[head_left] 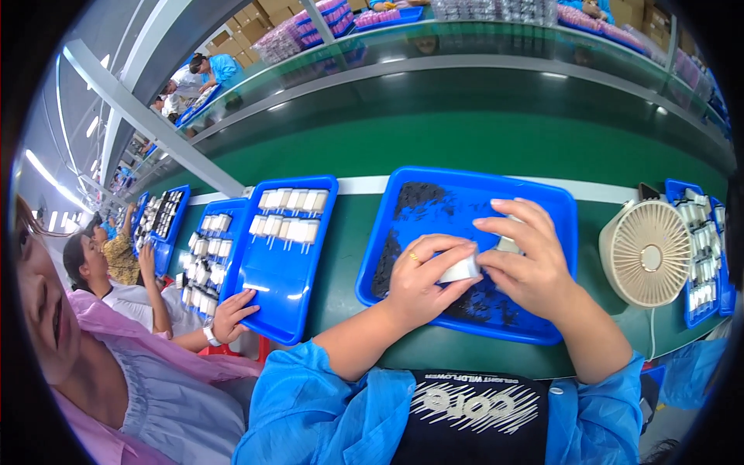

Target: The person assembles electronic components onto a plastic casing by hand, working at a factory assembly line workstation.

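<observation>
Above a blue tray (pixel 554 329) of small black parts, my two hands are close together. My left hand (pixel 422 275), with a ring on it, pinches a small white block (pixel 463 269) that looks like a plug adapter housing. My right hand (pixel 535 260) curls around another white piece (pixel 509 242), partly hidden by its fingers. Its thumb and fingertip meet at the right end of the left hand's block; whether a tiny part sits between them cannot be seen. Black parts lie heaped in the tray (pixel 422 198) and scattered below my hands.
At left, a blue tray (pixel 271 287) holds rows of white plug adapters (pixel 291 201); a co-worker's hand (pixel 232 314) touches its edge. Another tray of adapters (pixel 205 260) lies beyond. A cream fan (pixel 649 254) stands at right, before more adapters (pixel 704 256). A green belt (pixel 465 116) runs behind.
</observation>
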`<state>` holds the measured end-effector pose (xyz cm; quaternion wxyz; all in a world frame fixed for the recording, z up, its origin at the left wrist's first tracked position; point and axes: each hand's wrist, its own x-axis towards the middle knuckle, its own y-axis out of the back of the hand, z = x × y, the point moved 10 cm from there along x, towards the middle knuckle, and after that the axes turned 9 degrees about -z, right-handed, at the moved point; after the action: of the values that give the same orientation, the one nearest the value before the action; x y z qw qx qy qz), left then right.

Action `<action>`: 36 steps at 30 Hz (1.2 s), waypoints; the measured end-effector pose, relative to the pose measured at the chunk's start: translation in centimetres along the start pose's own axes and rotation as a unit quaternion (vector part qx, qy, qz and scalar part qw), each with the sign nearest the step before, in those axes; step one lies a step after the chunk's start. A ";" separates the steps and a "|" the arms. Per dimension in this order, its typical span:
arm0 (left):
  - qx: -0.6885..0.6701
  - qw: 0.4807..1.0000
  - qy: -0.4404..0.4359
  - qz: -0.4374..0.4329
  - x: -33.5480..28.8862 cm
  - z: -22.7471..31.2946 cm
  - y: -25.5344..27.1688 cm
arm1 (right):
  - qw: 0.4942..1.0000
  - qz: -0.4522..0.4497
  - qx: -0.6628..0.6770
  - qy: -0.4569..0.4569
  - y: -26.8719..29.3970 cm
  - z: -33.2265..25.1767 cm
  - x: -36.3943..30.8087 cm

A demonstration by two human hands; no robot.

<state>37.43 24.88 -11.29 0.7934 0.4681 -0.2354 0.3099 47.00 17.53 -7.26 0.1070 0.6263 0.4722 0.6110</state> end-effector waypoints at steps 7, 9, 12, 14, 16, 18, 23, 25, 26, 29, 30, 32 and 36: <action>-0.087 0.994 0.051 -0.033 0.7 -0.4 -0.7 | 0.981 0.041 -0.154 0.109 0.7 -2.4 -1.5; -0.127 0.987 0.090 -0.037 0.4 -1.5 -1.4 | 0.975 0.056 -0.179 0.121 0.7 -2.3 -1.8; -0.106 0.988 0.107 -0.031 0.1 -1.8 -0.8 | 0.980 0.071 -0.166 0.083 0.9 -1.3 -1.7; -0.086 0.993 0.078 0.001 -0.1 -1.6 -0.2 | 0.990 0.079 -0.114 0.031 1.5 -0.2 -1.0; -0.038 0.998 0.042 0.013 0.1 -0.8 0.1 | 0.995 0.085 -0.041 -0.044 1.2 1.3 -1.3; -0.021 0.999 0.003 0.030 0.0 -0.1 0.4 | 0.987 0.098 0.044 -0.116 1.3 2.8 -1.6; 0.062 0.994 -0.081 0.035 0.2 1.8 -0.2 | 0.855 -0.018 0.392 -0.338 -3.4 7.0 -4.4; 0.079 0.992 -0.089 0.037 0.2 2.1 -0.4 | 0.821 -0.051 0.441 -0.358 -4.2 7.1 -4.7; 0.078 0.992 -0.087 0.037 0.2 2.2 -0.6 | 0.791 -0.096 0.466 -0.384 -4.9 6.9 -4.9; 0.074 0.993 -0.087 0.034 0.3 2.3 -1.2 | 0.744 -0.138 0.507 -0.412 -6.0 7.1 -5.7; 0.072 0.992 -0.093 0.033 0.4 2.2 -1.4 | 0.733 -0.137 0.524 -0.413 -6.2 7.3 -5.9; 0.072 0.993 -0.089 0.025 0.7 1.9 -1.8 | 0.705 -0.142 0.551 -0.422 -6.9 7.8 -6.3; 0.078 0.990 -0.107 0.040 1.1 1.8 -2.0 | 0.695 -0.138 0.572 -0.413 -7.3 8.1 -6.2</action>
<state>39.41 22.79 -10.93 0.7114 0.5497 -0.3124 0.3067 51.88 20.57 -18.42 -0.0049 0.6835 0.7202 -0.1187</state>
